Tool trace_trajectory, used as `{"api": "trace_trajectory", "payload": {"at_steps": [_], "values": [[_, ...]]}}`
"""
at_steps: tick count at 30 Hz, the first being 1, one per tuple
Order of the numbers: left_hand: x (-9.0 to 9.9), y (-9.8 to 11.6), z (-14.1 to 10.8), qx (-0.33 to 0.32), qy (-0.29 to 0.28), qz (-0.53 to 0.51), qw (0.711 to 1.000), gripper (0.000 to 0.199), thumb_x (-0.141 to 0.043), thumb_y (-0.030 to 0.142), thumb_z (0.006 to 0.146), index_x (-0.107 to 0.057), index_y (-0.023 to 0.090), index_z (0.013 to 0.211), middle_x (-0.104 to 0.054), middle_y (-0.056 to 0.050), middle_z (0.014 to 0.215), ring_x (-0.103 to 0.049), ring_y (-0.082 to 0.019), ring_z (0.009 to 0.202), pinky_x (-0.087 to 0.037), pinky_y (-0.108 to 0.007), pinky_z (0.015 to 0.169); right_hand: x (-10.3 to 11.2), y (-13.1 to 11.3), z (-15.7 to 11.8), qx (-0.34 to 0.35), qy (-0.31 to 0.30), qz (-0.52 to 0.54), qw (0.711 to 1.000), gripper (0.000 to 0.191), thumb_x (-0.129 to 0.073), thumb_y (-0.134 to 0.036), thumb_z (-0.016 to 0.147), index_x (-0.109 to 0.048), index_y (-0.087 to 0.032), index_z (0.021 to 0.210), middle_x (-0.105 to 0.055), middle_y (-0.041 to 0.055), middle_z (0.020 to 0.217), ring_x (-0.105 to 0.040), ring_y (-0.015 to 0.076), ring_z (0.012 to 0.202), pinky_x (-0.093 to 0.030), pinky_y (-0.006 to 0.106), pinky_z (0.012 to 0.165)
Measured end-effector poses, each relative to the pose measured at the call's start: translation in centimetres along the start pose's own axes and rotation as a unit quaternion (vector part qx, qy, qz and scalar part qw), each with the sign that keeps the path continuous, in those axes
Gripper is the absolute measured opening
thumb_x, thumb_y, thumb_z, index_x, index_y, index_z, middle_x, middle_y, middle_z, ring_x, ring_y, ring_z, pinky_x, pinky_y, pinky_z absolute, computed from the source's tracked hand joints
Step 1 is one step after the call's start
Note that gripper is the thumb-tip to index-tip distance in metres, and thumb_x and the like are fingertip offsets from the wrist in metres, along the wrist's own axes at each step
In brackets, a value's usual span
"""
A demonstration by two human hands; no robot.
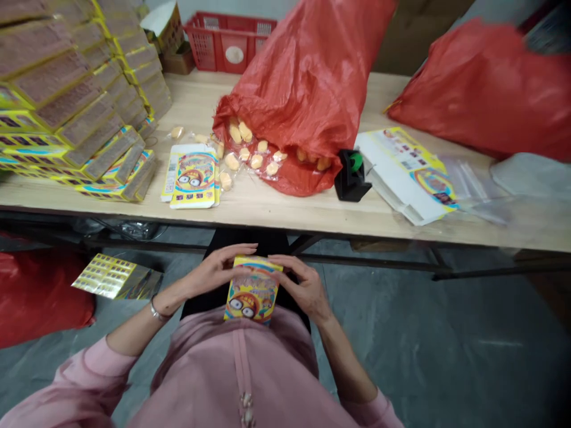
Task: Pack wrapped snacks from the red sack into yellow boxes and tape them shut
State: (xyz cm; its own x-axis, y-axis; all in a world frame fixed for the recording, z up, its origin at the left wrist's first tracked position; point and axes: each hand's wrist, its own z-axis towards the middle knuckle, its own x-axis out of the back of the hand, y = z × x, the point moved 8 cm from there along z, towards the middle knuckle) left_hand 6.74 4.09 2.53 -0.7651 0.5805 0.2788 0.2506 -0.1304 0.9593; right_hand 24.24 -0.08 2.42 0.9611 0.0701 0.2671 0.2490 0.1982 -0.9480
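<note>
A small colourful cardboard box with a cartoon face on its front stands in my lap. My left hand grips its upper left side, and my right hand holds its right side, with the fingertips on the top edge. A metal bracelet circles my left wrist. Both hands are well below the table edge, away from the flattened printed box on the table. Wrapped yellow sweets spill from the mouth of a red plastic sack.
Stacks of boxes cover the table's left end, and a black tape dispenser stands near the front edge. Flat printed card, clear bags and another red sack lie right. A red crate stands behind; a gold sheet lies on a floor-level red bag.
</note>
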Motion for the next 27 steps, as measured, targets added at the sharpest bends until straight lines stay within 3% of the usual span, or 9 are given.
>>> {"api": "trace_trajectory", "payload": {"at_steps": [3, 5, 8, 10, 12, 14, 19, 23, 27], "values": [[0.8, -0.2, -0.9, 0.030, 0.057, -0.026, 0.998, 0.028, -0.066, 0.036, 0.085, -0.073, 0.022, 0.108, -0.073, -0.007, 0.108, -0.069, -0.021, 0.100, -0.056, -0.031, 0.088, -0.5, -0.4, 1.1, -0.013, -0.041, 0.011, 0.999, 0.023, -0.064, -0.034, 0.090, -0.070, -0.026, 0.111, -0.072, 0.0038, 0.107, -0.068, 0.0178, 0.091, -0.055, 0.029, 0.079], [2.2, -0.5, -1.5, 0.038, 0.117, -0.042, 0.992, 0.026, -0.067, 0.039, 0.083, -0.075, 0.022, 0.102, -0.072, -0.007, 0.103, -0.069, -0.021, 0.095, -0.057, -0.027, 0.081, -0.3, -0.1, 3.2, -0.016, -0.063, 0.017, 0.998, 0.025, -0.059, -0.036, 0.093, -0.069, -0.026, 0.114, -0.073, 0.0033, 0.104, -0.068, 0.0174, 0.088, -0.056, 0.029, 0.078], [4.8, -0.8, -2.6, 0.031, 0.214, -0.066, 0.974, 0.029, -0.071, 0.043, 0.079, -0.076, 0.023, 0.099, -0.071, -0.007, 0.107, -0.069, -0.023, 0.095, -0.058, -0.025, 0.076, 2.2, 0.1, 9.0, 0.037, 0.003, -0.048, 0.998, 0.026, -0.054, -0.036, 0.094, -0.069, -0.023, 0.112, -0.071, 0.0059, 0.110, -0.067, 0.0201, 0.097, -0.053, 0.034, 0.088], [6.0, -1.0, -3.1, 0.030, 0.247, -0.061, 0.967, 0.031, -0.072, 0.045, 0.077, -0.077, 0.024, 0.098, -0.071, -0.007, 0.110, -0.069, -0.024, 0.096, -0.059, -0.025, 0.077, 3.9, -0.1, 13.8, 0.097, 0.063, -0.131, 0.985, 0.026, -0.053, -0.031, 0.093, -0.067, -0.019, 0.111, -0.069, 0.0096, 0.113, -0.063, 0.0230, 0.105, -0.049, 0.038, 0.097], [6.7, -1.2, -3.4, 0.033, 0.256, -0.042, 0.965, 0.032, -0.072, 0.047, 0.076, -0.077, 0.024, 0.098, -0.072, -0.007, 0.110, -0.070, -0.024, 0.096, -0.059, -0.025, 0.077, 4.4, 0.3, 19.0, 0.114, 0.077, -0.222, 0.965, 0.027, -0.052, -0.025, 0.091, -0.066, -0.016, 0.112, -0.067, 0.0126, 0.116, -0.059, 0.0249, 0.111, -0.044, 0.041, 0.101], [7.0, -1.4, -3.5, 0.036, 0.260, -0.023, 0.965, 0.033, -0.073, 0.049, 0.074, -0.078, 0.025, 0.096, -0.073, -0.008, 0.108, -0.070, -0.025, 0.096, -0.059, -0.025, 0.077, 4.4, 1.5, 23.9, 0.074, 0.063, -0.303, 0.948, 0.027, -0.052, -0.024, 0.091, -0.065, -0.014, 0.112, -0.065, 0.0148, 0.119, -0.056, 0.0256, 0.116, -0.039, 0.040, 0.105], [7.5, -2.5, -3.6, 0.045, 0.277, -0.008, 0.960, 0.037, -0.072, 0.055, 0.071, -0.079, 0.025, 0.092, -0.075, -0.007, 0.105, -0.071, -0.026, 0.095, -0.060, -0.027, 0.079, 2.8, 3.1, 32.6, 0.030, 0.018, -0.329, 0.944, 0.037, -0.054, -0.036, 0.094, -0.062, -0.013, 0.122, -0.069, 0.0141, 0.109, -0.063, 0.0249, 0.103, -0.044, 0.036, 0.096], [7.0, -3.2, -2.7, 0.051, 0.246, -0.005, 0.968, 0.033, -0.069, 0.054, 0.075, -0.079, 0.030, 0.094, -0.075, -0.006, 0.106, -0.071, -0.027, 0.096, -0.059, -0.030, 0.083, -0.1, 3.7, 35.8, 0.026, -0.047, -0.329, 0.943, 0.056, -0.064, -0.050, 0.086, -0.056, -0.019, 0.133, -0.064, 0.0114, 0.124, -0.061, 0.0258, 0.111, -0.045, 0.037, 0.097], [6.6, -3.4, -2.0, 0.050, 0.209, -0.002, 0.977, 0.029, -0.067, 0.052, 0.078, -0.078, 0.032, 0.096, -0.074, -0.005, 0.107, -0.070, -0.027, 0.097, -0.059, -0.032, 0.083, -0.6, 4.2, 35.4, 0.025, -0.072, -0.337, 0.938, 0.039, -0.062, -0.044, 0.088, -0.064, -0.022, 0.120, -0.053, 0.0111, 0.137, -0.053, 0.0283, 0.124, -0.038, 0.045, 0.106]]}}
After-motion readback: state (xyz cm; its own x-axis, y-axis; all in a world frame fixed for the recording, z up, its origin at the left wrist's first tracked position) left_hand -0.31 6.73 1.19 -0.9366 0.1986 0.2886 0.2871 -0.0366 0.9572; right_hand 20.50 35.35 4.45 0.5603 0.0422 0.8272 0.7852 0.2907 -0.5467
